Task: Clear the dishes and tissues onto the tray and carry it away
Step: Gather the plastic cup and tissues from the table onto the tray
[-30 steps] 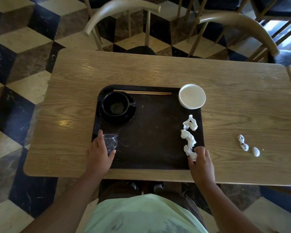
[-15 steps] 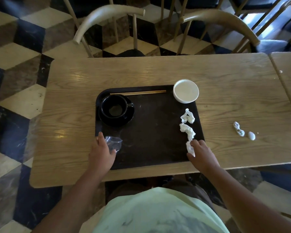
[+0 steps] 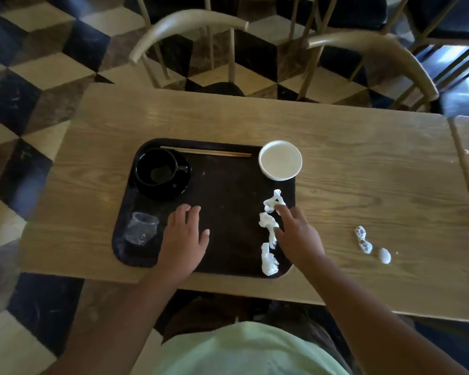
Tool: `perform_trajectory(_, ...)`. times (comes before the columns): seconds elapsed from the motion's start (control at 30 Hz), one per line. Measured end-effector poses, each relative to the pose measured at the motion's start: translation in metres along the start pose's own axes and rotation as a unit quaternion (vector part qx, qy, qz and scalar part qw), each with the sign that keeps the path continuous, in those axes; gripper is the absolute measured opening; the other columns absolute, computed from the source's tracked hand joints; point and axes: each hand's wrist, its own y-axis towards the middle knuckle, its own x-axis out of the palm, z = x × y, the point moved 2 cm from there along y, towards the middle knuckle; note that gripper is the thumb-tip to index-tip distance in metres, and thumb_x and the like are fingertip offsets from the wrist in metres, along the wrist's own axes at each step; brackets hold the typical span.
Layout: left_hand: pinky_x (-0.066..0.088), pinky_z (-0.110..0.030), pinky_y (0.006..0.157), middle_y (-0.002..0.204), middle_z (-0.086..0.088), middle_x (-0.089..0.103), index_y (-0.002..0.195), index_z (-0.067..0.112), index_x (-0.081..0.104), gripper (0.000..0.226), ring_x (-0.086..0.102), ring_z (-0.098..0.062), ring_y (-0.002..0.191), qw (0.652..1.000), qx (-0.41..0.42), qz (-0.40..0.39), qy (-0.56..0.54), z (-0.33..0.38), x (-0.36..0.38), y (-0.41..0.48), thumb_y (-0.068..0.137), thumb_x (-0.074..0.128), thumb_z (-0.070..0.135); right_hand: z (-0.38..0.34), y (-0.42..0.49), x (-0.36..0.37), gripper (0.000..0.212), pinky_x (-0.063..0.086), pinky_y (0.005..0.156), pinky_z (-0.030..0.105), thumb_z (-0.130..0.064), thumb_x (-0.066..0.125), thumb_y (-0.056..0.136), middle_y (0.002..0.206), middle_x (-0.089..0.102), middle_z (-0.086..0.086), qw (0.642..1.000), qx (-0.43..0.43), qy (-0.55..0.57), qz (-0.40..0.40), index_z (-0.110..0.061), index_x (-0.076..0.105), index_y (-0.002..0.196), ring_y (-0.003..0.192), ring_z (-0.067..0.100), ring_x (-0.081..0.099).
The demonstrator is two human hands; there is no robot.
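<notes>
— So, where are your hands against the tray [image 3: 228, 212]?

— Both over it. My left hand [image 3: 183, 239] lies flat on its near middle, fingers spread, holding nothing, just beside the crumpled clear plastic cup [image 3: 141, 228] at the tray's near left corner. My right hand [image 3: 298, 234] hangs over the tray's right edge, fingers loosely open, fingertips touching the crumpled tissues [image 3: 270, 234] strung along that edge; it grips none.

— And the dishes?

— The black cup on its saucer [image 3: 161, 173] sits at the tray's far left, chopsticks [image 3: 206, 152] along the far edge, a white bowl [image 3: 280, 160] at the far right corner. Two small white scraps [image 3: 370, 244] lie on the table [image 3: 363, 171], well right of the tray.
</notes>
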Motion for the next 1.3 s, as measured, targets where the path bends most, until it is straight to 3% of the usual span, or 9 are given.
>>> perform_trajectory(0.17, 0.041, -0.047, 0.110, 0.157, -0.014, 0.028, 0.150, 0.015, 0.032, 0.070, 0.030, -0.031, 0.145, 0.999, 0.016, -0.025, 0.017, 0.038, 0.044, -0.003, 0.091, 0.059, 0.040, 0.011, 0.012, 0.021, 0.043, 0.054, 0.056, 0.037, -0.025, 0.062, 0.091, 0.121, 0.048, 0.005, 0.994, -0.103, -0.028, -0.016, -0.026, 0.049, 0.132, 0.082, 0.027, 0.065)
perform_trajectory(0.4, 0.018, -0.060, 0.119, 0.167, -0.006, 0.001, 0.157, 0.028, 0.008, 0.074, 0.005, -0.030, 0.154, 0.996, -0.001, -0.067, 0.061, 0.058, 0.079, 0.017, 0.095, 0.041, 0.051, 0.022, 0.014, 0.050, 0.056, 0.052, 0.048, 0.030, -0.008, 0.073, 0.081, 0.114, 0.051, 0.006, 0.991, -0.128, -0.034, -0.006, -0.022, 0.049, 0.129, 0.083, 0.020, 0.063)
perform_trajectory(0.53, 0.011, -0.067, 0.116, 0.168, -0.003, -0.001, 0.157, 0.033, 0.007, 0.068, 0.000, -0.030, 0.154, 0.994, 0.027, -0.065, 0.080, 0.068, 0.102, 0.041, 0.098, 0.032, 0.054, 0.022, 0.016, 0.054, 0.058, 0.043, 0.045, 0.025, -0.008, 0.077, 0.075, 0.110, 0.053, 0.005, 0.991, -0.126, -0.047, 0.010, -0.021, 0.050, 0.125, 0.077, 0.017, 0.061)
perform_trajectory(0.7, 0.008, -0.074, 0.113, 0.167, -0.005, 0.005, 0.157, 0.033, 0.011, 0.064, 0.002, -0.035, 0.153, 0.993, 0.020, -0.048, 0.102, 0.074, 0.123, 0.050, 0.099, 0.025, 0.056, 0.021, 0.017, 0.051, 0.035, 0.036, 0.044, 0.022, -0.004, 0.071, 0.078, 0.097, 0.053, 0.002, 0.991, -0.121, -0.017, 0.058, -0.019, 0.057, 0.106, 0.065, 0.012, 0.052)
perform_trajectory(0.8, 0.007, -0.074, 0.112, 0.167, -0.007, 0.007, 0.158, 0.030, 0.012, 0.066, 0.004, -0.038, 0.152, 0.991, 0.033, -0.037, 0.122, 0.073, 0.124, 0.049, 0.098, 0.020, 0.058, 0.027, 0.016, 0.039, 0.018, 0.046, 0.041, 0.027, -0.005, 0.063, 0.085, 0.094, 0.052, 0.001, 0.988, -0.113, 0.051, 0.092, -0.015, 0.060, 0.099, 0.058, 0.012, 0.049)
perform_trajectory(0.87, 0.009, -0.075, 0.111, 0.167, -0.007, 0.008, 0.158, 0.031, 0.012, 0.066, 0.005, -0.038, 0.152, 0.991, 0.028, -0.037, 0.125, 0.073, 0.123, 0.050, 0.098, 0.021, 0.057, 0.039, 0.014, 0.022, 0.016, 0.052, 0.046, 0.031, -0.006, 0.058, 0.089, 0.099, 0.054, 0.001, 0.983, -0.098, 0.099, 0.120, -0.014, 0.062, 0.102, 0.059, 0.015, 0.055)
perform_trajectory(1.03, 0.010, -0.075, 0.112, 0.167, -0.006, 0.007, 0.157, 0.032, 0.009, 0.064, 0.002, -0.039, 0.152, 0.993, -0.013, -0.042, 0.111, 0.082, 0.125, 0.050, 0.098, 0.024, 0.053, 0.110, 0.017, -0.031, 0.018, 0.047, 0.056, 0.025, -0.003, 0.059, 0.088, 0.104, 0.057, 0.006, 0.967, -0.023, 0.129, 0.217, -0.012, 0.066, 0.102, 0.075, 0.014, 0.053)
perform_trajectory(1.2, 0.009, -0.072, 0.114, 0.167, -0.004, 0.009, 0.157, 0.034, 0.011, 0.061, 0.003, -0.036, 0.153, 0.993, -0.032, -0.017, 0.110, 0.083, 0.132, 0.049, 0.099, 0.025, 0.050, 0.202, 0.050, -0.071, 0.023, 0.050, 0.069, 0.036, -0.012, 0.056, 0.089, 0.105, 0.056, 0.009, 0.967, 0.027, 0.061, 0.245, -0.018, 0.067, 0.109, 0.077, 0.026, 0.056)
perform_trajectory(1.3, 0.010, -0.072, 0.114, 0.167, -0.004, 0.010, 0.156, 0.034, 0.014, 0.061, 0.004, -0.035, 0.153, 0.993, -0.037, -0.003, 0.108, 0.084, 0.134, 0.050, 0.099, 0.028, 0.049, 0.242, 0.072, -0.081, 0.028, 0.051, 0.070, 0.039, -0.006, 0.057, 0.086, 0.107, 0.055, 0.013, 0.971, 0.042, 0.013, 0.235, -0.016, 0.069, 0.109, 0.086, 0.034, 0.059)
